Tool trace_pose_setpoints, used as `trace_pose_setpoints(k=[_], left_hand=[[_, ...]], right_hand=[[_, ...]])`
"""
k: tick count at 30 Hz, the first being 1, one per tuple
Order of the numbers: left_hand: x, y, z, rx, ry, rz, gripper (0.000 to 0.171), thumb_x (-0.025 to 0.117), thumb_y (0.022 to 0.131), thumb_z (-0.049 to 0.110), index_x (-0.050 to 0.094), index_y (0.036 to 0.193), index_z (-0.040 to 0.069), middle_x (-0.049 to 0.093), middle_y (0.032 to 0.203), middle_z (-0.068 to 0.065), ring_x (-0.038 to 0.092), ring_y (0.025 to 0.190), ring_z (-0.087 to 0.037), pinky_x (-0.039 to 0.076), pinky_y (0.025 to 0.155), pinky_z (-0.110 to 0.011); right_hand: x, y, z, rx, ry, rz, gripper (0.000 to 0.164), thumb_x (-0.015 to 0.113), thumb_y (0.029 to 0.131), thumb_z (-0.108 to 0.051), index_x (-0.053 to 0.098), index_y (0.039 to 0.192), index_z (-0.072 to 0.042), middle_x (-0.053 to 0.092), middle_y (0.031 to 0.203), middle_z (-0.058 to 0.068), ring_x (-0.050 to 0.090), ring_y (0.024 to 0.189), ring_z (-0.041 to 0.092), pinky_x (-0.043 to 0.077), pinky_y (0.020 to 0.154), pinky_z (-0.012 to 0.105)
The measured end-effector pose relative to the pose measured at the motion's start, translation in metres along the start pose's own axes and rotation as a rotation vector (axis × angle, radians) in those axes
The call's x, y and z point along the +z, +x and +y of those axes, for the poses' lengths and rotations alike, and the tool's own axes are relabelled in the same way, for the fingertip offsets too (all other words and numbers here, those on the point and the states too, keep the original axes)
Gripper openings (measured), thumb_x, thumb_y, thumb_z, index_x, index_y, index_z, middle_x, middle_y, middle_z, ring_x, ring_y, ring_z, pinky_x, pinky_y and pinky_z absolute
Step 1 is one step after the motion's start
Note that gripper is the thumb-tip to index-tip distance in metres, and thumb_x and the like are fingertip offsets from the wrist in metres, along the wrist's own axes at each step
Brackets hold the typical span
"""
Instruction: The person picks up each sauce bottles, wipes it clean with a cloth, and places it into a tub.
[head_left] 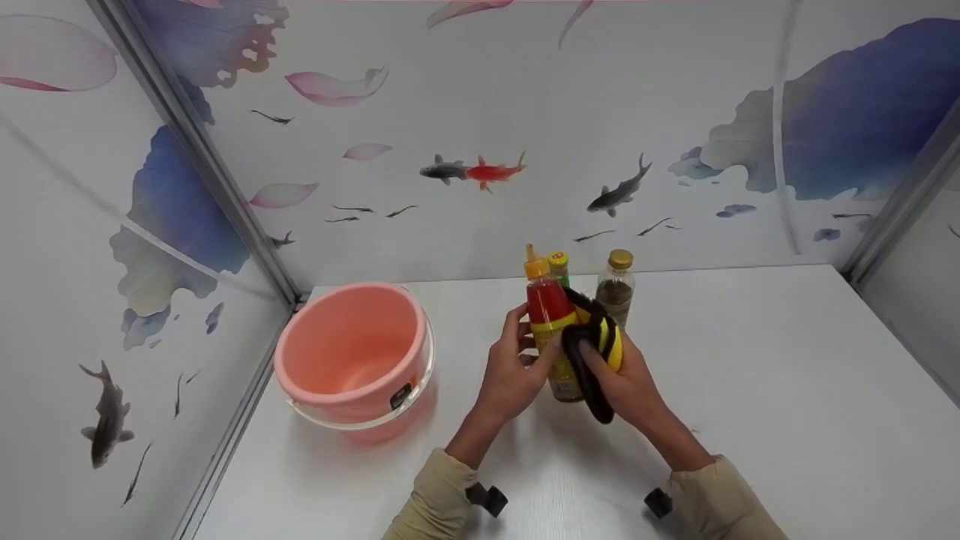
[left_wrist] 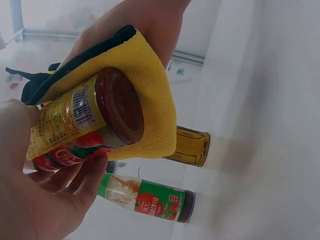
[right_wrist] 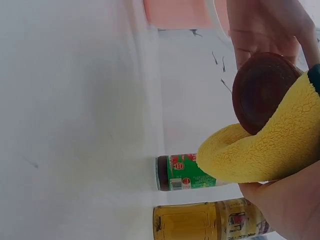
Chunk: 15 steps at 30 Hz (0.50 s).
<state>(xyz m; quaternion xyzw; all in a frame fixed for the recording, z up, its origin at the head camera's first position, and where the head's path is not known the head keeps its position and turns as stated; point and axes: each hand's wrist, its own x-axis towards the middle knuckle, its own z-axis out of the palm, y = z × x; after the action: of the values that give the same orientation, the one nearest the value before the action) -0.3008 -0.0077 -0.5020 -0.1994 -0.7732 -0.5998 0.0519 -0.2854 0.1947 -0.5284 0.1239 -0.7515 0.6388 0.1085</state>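
My left hand (head_left: 512, 375) grips a red sauce squeeze bottle (head_left: 547, 300) with an orange nozzle cap and a yellow label. The bottle is lifted off the table and tilted, and its dark red base (right_wrist: 262, 92) shows in the right wrist view. My right hand (head_left: 628, 379) holds a yellow towel (left_wrist: 155, 90) with black edging, thumb on top in the head view. The towel wraps around one side of the bottle and touches it. Part of the bottle's label is hidden behind the towel and fingers.
Behind the hands stand a green-labelled sauce bottle (left_wrist: 157, 202) and a gold-capped glass bottle (head_left: 616, 289) with amber liquid. A pink bucket (head_left: 352, 405) with a white handle is to the left on the white table (head_left: 780, 390). Printed panels (head_left: 525, 97) wall off the back and sides.
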Motion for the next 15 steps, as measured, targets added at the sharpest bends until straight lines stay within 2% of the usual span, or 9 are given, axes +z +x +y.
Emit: trace_pose_setpoints(k=[5, 9, 12, 15], left_hand=[[0.0006, -0.0003, -0.0017, -0.021, 0.005, -0.008, 0.068, 0.071, 0.103, 0.047, 0.043, 0.161, 0.026, 0.060, 0.148, 0.003, 0.071, 0.114, -0.013, 0.065, 0.091, -0.034], [0.0004, -0.0017, -0.0006, -0.026, 0.013, -0.042, 0.069, 0.072, 0.103, 0.047, 0.044, 0.162, 0.027, 0.061, 0.147, 0.002, 0.069, 0.117, -0.014, 0.066, 0.090, -0.034], [0.0000, -0.0027, 0.0000, -0.003, 0.024, -0.088, 0.068, 0.071, 0.104, 0.046, 0.045, 0.162, 0.026, 0.062, 0.146, 0.001, 0.068, 0.116, -0.015, 0.066, 0.086, -0.032], [0.0001, -0.0032, -0.0011, 0.044, 0.043, -0.132, 0.065, 0.068, 0.105, 0.043, 0.045, 0.162, 0.024, 0.063, 0.146, 0.002, 0.066, 0.121, -0.015, 0.064, 0.090, -0.031]], right_hand=[[0.0005, -0.0010, -0.0005, 0.003, 0.008, 0.023, 0.035, 0.067, 0.109, -0.023, 0.057, 0.142, -0.014, 0.069, 0.122, 0.006, 0.070, 0.105, 0.028, 0.062, 0.092, 0.031], [-0.0001, -0.0010, -0.0014, -0.009, -0.002, 0.038, 0.035, 0.067, 0.109, -0.022, 0.057, 0.141, -0.013, 0.070, 0.121, 0.006, 0.070, 0.103, 0.027, 0.062, 0.091, 0.030], [-0.0004, -0.0010, -0.0037, -0.022, -0.008, 0.048, 0.034, 0.066, 0.110, -0.021, 0.057, 0.141, -0.012, 0.070, 0.120, 0.006, 0.070, 0.100, 0.026, 0.062, 0.090, 0.029], [-0.0008, -0.0004, -0.0050, -0.022, -0.009, 0.056, 0.034, 0.065, 0.110, -0.021, 0.057, 0.142, -0.012, 0.070, 0.120, 0.006, 0.069, 0.099, 0.026, 0.062, 0.089, 0.030]])
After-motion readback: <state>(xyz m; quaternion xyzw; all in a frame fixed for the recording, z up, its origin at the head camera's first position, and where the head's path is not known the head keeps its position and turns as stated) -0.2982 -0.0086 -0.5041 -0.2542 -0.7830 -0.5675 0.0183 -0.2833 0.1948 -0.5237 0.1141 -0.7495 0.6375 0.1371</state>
